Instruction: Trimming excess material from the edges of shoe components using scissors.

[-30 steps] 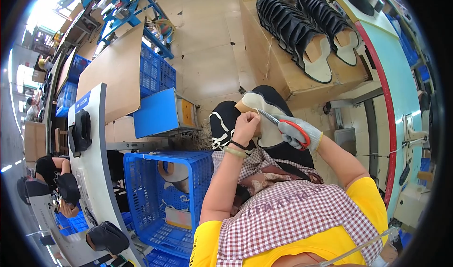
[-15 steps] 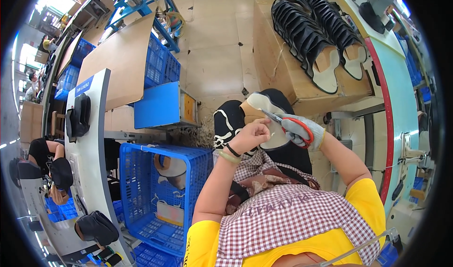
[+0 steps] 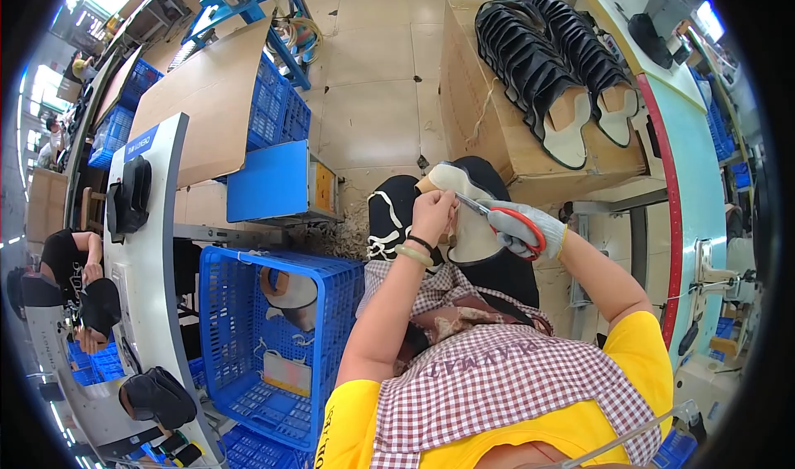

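Observation:
Across my lap lies a shoe upper (image 3: 474, 241), its cream lining facing up and a tan part at its far end. My left hand (image 3: 434, 218) is closed in a pinch at its left edge, with the fingertips beside the scissor blades. Whatever finer bit may be between those fingertips is too small to make out. In a grey work glove, my right hand (image 3: 520, 230) grips scissors (image 3: 535, 222) by their red handles. The blades point left across the lining, and their tips end close to my left fingers.
Left of me stands a blue crate (image 3: 331, 303) with a few shoe parts inside. Nested black shoe uppers (image 3: 530, 71) line a cardboard box (image 3: 480, 129) ahead right. A white machine table (image 3: 149, 278) flanks the crate, and a person (image 3: 74, 262) works beyond it. Scraps litter the floor.
My left hand has moved up and away from my body along the upper, its fingers now pinched together near the blade tips. The scissors have shifted slightly left and tilted more level.

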Available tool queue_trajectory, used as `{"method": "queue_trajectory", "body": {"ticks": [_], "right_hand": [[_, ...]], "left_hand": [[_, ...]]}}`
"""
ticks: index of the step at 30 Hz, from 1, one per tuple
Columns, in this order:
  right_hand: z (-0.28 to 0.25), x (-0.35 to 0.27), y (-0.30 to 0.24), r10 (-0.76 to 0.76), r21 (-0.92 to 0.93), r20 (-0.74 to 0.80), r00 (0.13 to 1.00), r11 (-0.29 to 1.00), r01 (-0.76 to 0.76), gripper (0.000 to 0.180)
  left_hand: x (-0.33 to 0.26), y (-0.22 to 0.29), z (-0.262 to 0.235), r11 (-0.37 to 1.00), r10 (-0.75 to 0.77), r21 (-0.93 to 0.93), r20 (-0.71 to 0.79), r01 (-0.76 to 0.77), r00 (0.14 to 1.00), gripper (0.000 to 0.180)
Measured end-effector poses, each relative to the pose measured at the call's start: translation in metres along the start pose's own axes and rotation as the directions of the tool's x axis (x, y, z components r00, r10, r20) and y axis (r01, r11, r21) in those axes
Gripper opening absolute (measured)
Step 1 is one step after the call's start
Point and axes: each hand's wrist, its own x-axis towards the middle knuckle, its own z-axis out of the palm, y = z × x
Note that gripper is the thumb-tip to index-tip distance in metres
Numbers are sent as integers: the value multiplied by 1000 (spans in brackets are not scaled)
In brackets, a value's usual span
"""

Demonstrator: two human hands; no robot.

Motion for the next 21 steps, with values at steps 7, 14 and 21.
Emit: {"method": "queue_trajectory", "body": {"ticks": [7, 14, 21], "right_hand": [[-5, 0, 2, -41, 98, 40, 998, 995, 36, 22], [-4, -3, -5, -72, 35, 129, 989, 997, 68, 48], [2, 2, -5, -88, 93, 80, 993, 992, 81, 37]], "left_hand": [[-5, -5, -1, 989, 62, -136, 11, -60, 998, 25], [-1, -10, -20, 981, 120, -172, 170, -90, 978, 22], [-3, -10, -22, 988, 153, -54, 208, -145, 966, 22]]}}
